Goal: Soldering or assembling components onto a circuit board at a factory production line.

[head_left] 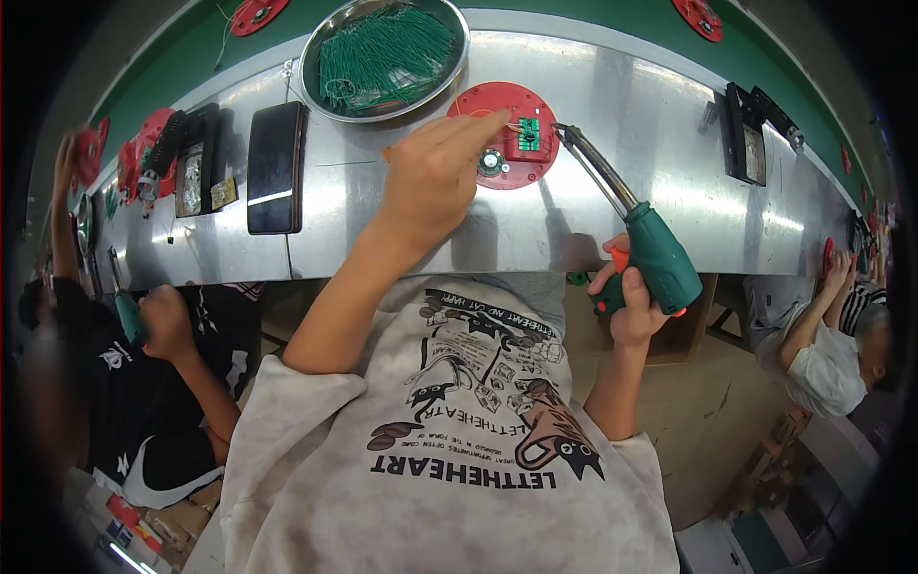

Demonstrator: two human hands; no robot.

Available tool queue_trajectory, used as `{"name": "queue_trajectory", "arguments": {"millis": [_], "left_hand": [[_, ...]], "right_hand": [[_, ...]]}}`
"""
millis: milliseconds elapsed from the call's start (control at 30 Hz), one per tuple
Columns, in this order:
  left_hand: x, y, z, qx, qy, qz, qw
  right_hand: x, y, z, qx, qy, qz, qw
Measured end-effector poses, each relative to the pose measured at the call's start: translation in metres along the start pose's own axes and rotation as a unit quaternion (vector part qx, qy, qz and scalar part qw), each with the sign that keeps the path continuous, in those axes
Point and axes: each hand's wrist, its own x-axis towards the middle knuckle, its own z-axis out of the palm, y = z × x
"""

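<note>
A round red plastic disc lies on the shiny metal bench, carrying a small green circuit board and a round silver part. My left hand reaches over the disc, its fingertips pinching something thin next to the green board; what it pinches is too small to tell. My right hand grips the green handle of a soldering iron, whose metal tip points at the board's right edge.
A metal bowl of green wires stands behind the disc. A black phone lies to the left, with more red discs and dark gadgets along the bench. One person works at the left, another at the right. A green belt runs behind.
</note>
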Motion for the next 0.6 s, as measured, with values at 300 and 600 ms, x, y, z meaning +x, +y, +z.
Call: {"name": "queue_trajectory", "arguments": {"millis": [300, 600], "left_hand": [[-0.003, -0.008, 0.020, 0.004, 0.021, -0.022, 1.000], [-0.007, -0.011, 0.029, 0.060, 0.030, 0.003, 0.998]], "right_hand": [[-0.004, 0.002, 0.000, 0.029, -0.026, 0.016, 0.999], [-0.004, 0.006, -0.004, -0.055, -0.075, 0.010, 0.996]]}}
